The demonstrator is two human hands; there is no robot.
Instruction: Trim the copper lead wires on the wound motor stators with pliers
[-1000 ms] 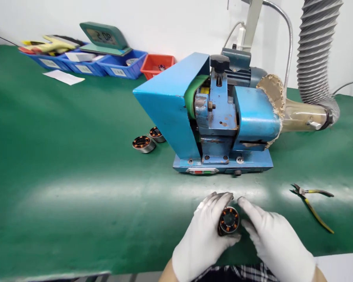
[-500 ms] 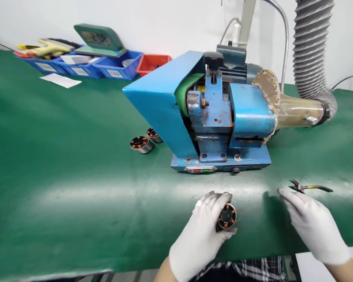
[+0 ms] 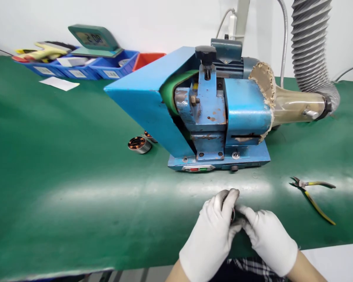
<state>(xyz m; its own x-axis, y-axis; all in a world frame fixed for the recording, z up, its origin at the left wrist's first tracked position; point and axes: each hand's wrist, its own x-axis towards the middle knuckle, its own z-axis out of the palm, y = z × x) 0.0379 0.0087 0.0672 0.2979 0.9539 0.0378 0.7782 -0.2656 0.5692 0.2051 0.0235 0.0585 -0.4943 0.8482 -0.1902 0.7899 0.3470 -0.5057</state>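
My left hand (image 3: 210,231), in a white glove, is closed around a motor stator (image 3: 233,215) above the front of the bench. Only a bit of the stator's metal rim shows between the fingers. Close against its right side is my right hand (image 3: 272,239), also gloved, its fingertips drawn together. Whatever they pinch is hidden. To the right, cutting pliers (image 3: 302,184) with yellow handles lie on the green mat, jaws and handles spread. Two more stators with copper windings stand left of the machine; the nearer stator (image 3: 139,145) shows most, the other stator (image 3: 149,137) is partly covered.
A blue belt grinding machine (image 3: 247,105) stands ahead of my hands, with red and green buttons at its front. A grey ribbed hose (image 3: 310,43) runs up from its right end. Blue bins (image 3: 114,70), a red bin (image 3: 147,59) and a clock (image 3: 95,39) stand at the back left.
My right hand has moved left from beside the pliers to the stator, its fingers now together. The left hand has turned the stator, so its wound face no longer shows. The view has shifted slightly.
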